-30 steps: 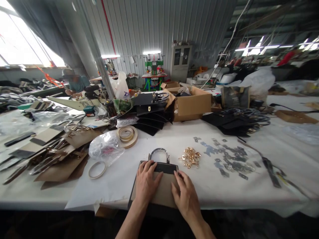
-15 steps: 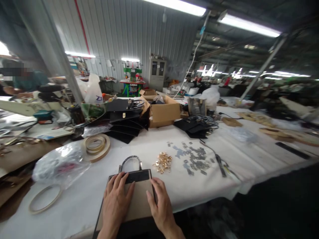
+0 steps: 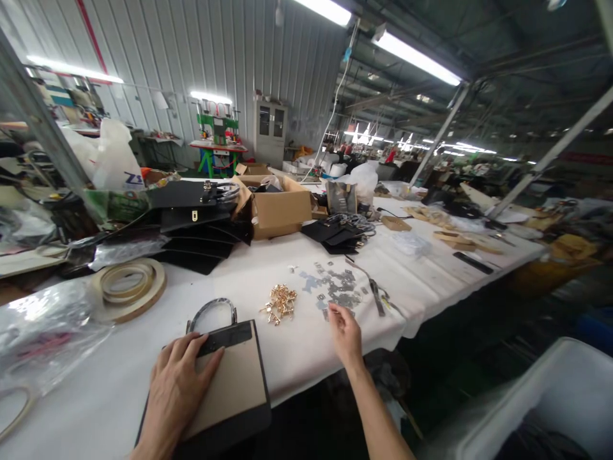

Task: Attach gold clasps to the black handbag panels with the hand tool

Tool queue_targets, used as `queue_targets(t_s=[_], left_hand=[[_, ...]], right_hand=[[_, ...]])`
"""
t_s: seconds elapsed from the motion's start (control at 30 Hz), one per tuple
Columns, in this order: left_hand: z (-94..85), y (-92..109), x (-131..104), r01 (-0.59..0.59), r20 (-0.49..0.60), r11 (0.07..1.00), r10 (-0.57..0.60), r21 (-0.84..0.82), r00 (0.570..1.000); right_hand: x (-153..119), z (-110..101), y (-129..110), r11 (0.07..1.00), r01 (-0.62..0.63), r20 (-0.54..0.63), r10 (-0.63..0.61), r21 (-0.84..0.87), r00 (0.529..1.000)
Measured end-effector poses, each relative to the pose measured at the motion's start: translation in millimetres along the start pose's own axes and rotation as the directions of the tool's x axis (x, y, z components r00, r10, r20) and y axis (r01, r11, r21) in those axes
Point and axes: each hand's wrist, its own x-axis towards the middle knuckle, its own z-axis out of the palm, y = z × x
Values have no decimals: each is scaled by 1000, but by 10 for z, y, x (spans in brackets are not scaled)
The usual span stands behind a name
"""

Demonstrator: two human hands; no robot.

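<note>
- Flatly, my left fingers point(image 3: 178, 350) lie unclenched across the handbag point(image 3: 235, 377), by the near edge of the desk point(image 3: 306, 358).
- My bent right fingers point(image 3: 340, 314) meet the metal plates point(image 3: 341, 282); any grip, I can't tell.
- Gold fittings point(image 3: 281, 301) sit between bag and plates.

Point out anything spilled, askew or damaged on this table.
Nothing looks plainly damaged. The flat grey pieces lie strewn across the white cloth, untidier than the gold heap, perhaps deliberately. The bag under the left hand seems to overhang the near edge.

Right hand point(image 3: 343, 331) now off bag point(image 3: 234, 370)
</note>
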Motion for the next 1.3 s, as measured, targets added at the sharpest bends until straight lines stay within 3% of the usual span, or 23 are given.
queue_targets(t_s=[0.1,0.2,0.4,0.53,0.63,0.73,0.83,0.93,1.0,1.1,1.17,1.3], left_hand=[[18,1,-17,16,-3,1000,-16,-1,1000],[27,-30,-22,-1,-7,1000,1,-16,1000],[71,-102,28,-7,-14,997,6,-76,1000],[27,-76,-17,-6,-59,988,-3,-155,998],[-56,-38,-65,12,-47,977,-23,-212,999],[-105,-16,-77,54,-47,967,-68,-247,997],[-125,25,-88,87,-47,961,-103,-262,994],[-117,76,-100,93,-47,958,-110,-271,993],[-99,92,-101,99,-49,956,-117,-276,992],[-73,87,-99,104,-54,953,-124,-285,991],[-62,78,-102,101,-65,952,-125,-289,990],[-56,76,-114,106,-81,950,-136,-294,987]], right_hand=[[208,-238,209,990,-29,73,39,-135,997],[268,-326,252,983,4,154,25,-182,988],[261,-147,66,900,84,153,-20,-427,988],[258,-111,141,887,80,175,2,-455,985],[323,-159,382,902,17,183,69,-432,981],[424,-120,492,878,-143,153,236,-457,960],[362,27,142,923,-198,131,252,-330,959],[104,363,-507,981,-169,289,191,-99,938],[-78,696,-898,987,-152,498,103,59,861],[-242,1197,-1263,971,-126,732,-67,205,678],[-278,1444,-1379,969,-71,806,-154,236,571],[-261,1687,-1464,977,69,858,-210,202,468]])
